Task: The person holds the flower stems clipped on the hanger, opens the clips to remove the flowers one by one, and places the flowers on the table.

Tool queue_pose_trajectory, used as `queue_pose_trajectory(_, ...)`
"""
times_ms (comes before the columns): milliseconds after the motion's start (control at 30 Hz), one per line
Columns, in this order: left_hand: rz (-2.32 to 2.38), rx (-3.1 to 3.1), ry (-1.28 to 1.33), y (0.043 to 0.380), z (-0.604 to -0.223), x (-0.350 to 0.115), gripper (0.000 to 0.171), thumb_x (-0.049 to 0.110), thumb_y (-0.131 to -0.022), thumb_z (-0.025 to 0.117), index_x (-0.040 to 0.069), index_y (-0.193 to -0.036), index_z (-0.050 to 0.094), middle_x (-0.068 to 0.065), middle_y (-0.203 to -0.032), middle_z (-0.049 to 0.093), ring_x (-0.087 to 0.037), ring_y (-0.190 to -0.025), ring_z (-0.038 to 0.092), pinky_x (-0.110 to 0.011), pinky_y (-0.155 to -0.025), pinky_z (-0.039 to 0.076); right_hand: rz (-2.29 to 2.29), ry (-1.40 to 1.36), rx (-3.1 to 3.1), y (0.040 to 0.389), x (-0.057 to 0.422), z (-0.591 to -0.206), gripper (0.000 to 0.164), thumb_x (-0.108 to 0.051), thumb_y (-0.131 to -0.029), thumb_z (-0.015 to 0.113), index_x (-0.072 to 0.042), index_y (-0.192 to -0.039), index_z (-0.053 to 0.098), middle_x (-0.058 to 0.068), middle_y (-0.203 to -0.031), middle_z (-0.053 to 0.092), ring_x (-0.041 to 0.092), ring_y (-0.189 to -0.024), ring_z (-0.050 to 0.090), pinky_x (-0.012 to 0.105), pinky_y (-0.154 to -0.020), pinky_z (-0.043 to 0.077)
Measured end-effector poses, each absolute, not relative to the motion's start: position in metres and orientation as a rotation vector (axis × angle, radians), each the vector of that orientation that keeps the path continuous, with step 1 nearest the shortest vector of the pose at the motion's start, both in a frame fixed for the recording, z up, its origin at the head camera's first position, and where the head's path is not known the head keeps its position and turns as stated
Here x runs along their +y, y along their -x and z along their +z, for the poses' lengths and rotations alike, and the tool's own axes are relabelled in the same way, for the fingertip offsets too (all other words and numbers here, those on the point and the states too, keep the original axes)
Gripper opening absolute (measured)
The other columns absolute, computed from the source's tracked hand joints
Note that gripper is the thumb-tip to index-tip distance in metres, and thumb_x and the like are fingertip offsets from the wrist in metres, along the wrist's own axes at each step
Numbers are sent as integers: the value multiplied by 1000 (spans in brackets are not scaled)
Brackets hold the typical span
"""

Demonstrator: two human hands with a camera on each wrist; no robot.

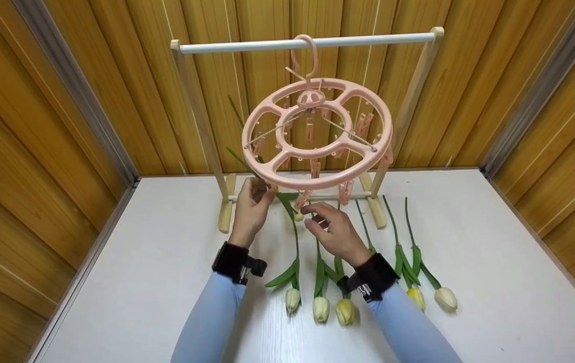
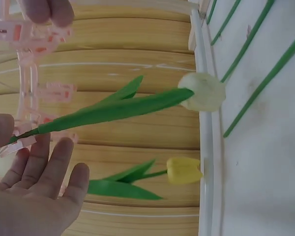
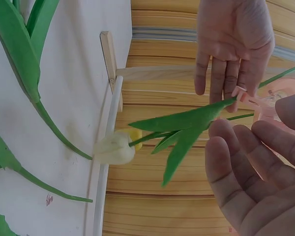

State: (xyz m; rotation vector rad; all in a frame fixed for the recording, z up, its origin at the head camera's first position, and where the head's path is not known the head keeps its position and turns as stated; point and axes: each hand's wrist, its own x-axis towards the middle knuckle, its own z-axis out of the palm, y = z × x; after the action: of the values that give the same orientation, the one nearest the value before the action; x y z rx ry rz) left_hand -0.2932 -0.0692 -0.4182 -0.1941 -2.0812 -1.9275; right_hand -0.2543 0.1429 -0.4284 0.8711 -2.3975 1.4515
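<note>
My left hand (image 1: 252, 209) pinches the stem of a white tulip (image 2: 202, 92) between thumb and fingers, below the pink round drying rack (image 1: 312, 181). The bloom hangs downward with its green leaves (image 2: 123, 109) above it. A pink clip (image 3: 242, 94) of the rack sits at the stem beside the left fingers. Close by on the right, my right hand (image 1: 337, 229) has its fingers loosely bent and grips nothing. A yellow tulip (image 2: 184, 170) also hangs head down, behind the white one.
The rack hangs by its hook from a white bar (image 1: 247, 46) on a wooden stand (image 1: 202, 116). Several tulips (image 1: 321, 308) lie on the white table (image 1: 166, 302), blooms toward me. More pink clips (image 1: 345, 191) dangle from the ring. Wood-patterned walls (image 1: 40, 151) enclose the table.
</note>
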Motion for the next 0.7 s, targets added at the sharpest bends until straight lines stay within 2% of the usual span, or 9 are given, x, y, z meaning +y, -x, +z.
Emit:
queue_pose_trajectory(167, -1967, -2037, 245, 281, -417, -65, 26, 14, -100, 69, 1, -118, 55, -11, -104, 65, -21, -98, 63, -32, -86, 48, 1450, -902, -2379, 254, 141, -429, 23, -8, -102, 63, 1, -122, 69, 15, -118, 70, 27, -94, 71, 36, -79, 58)
queue_pose_trajectory(467, -1936, -2066, 345, 261, -421, -63, 34, 14, -101, 67, -4, -126, 53, -16, -104, 65, -21, -94, 63, -33, -86, 49, 1424, -930, -2380, 251, 141, -427, 22, -8, -102, 63, -1, -121, 71, 15, -121, 70, 27, -95, 70, 35, -79, 57)
queue_pose_trajectory(700, -1918, -2098, 398, 245, -421, -60, 35, 15, -103, 64, -4, -129, 53, -17, -108, 65, -22, -96, 64, -31, -85, 51, 1447, -925, -2378, 251, 135, -422, 30, -9, -103, 62, 0, -131, 66, 17, -121, 70, 31, -96, 71, 38, -82, 57)
